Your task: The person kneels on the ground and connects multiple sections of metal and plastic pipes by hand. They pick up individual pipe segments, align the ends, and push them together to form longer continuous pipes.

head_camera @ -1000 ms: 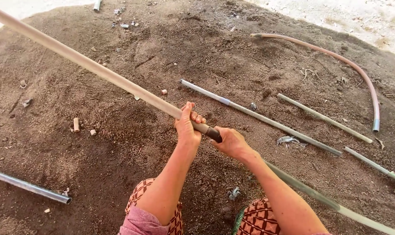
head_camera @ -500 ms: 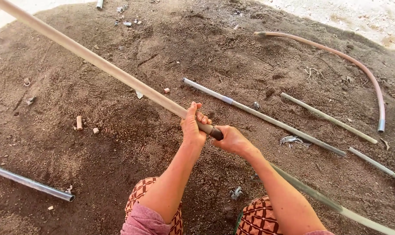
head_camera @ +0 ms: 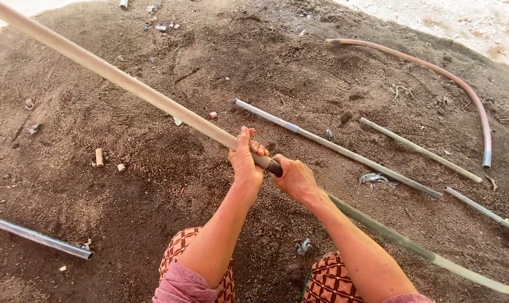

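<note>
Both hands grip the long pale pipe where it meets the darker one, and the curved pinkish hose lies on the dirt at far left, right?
Not quite. In the head view both the left hand and right hand do grip the long pale pipe at its joint, but the curved pinkish hose lies at far right.

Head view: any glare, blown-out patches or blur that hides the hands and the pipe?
Head view: sharp throughout; left hand and right hand evenly lit on the long pipe; only the pale ground top right is overexposed; soft shade over the soil.

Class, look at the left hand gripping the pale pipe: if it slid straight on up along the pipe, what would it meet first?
Probably nothing: the left hand would ride the bare pale pipe to the picture's upper-left edge; depth is uncertain.
</note>
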